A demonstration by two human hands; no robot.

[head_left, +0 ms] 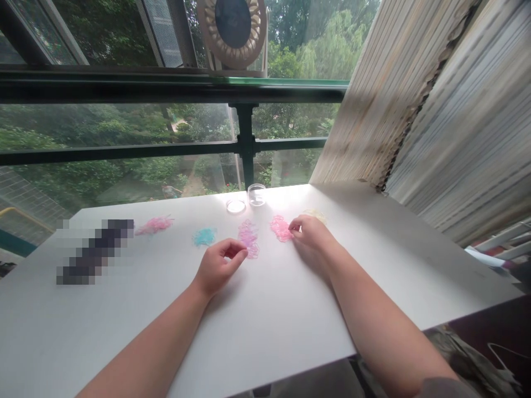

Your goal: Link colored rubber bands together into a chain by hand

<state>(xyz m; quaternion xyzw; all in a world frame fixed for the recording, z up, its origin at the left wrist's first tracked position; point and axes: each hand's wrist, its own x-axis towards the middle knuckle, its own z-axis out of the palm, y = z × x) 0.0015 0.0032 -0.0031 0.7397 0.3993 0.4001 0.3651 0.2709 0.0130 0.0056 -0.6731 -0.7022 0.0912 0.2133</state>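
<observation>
Several small heaps of thin, loop-like bits, apparently little elastic bands, lie in a row across the white table. My left hand [219, 265] has thumb and forefinger pinched together at the near edge of the purple heap [248, 235]. Anything between those fingertips is too small to make out. Over the right edge of the bright pink heap [281, 228], my right hand [309, 229] is closed in a pinch, its fingertips touching or just above the bands. Behind it a pale yellow heap [316, 214] is partly hidden. A teal heap [204, 236] sits left of the purple one.
Another pink heap [155, 224] lies farther left, beside a dark blurred-out object [97, 251]. At the table's [265, 326] back edge stand a clear round container [256, 195] and a shallow clear lid [236, 206]. A striped curtain [365, 99] hangs at the right; a fan [233, 33] stands beyond the railing.
</observation>
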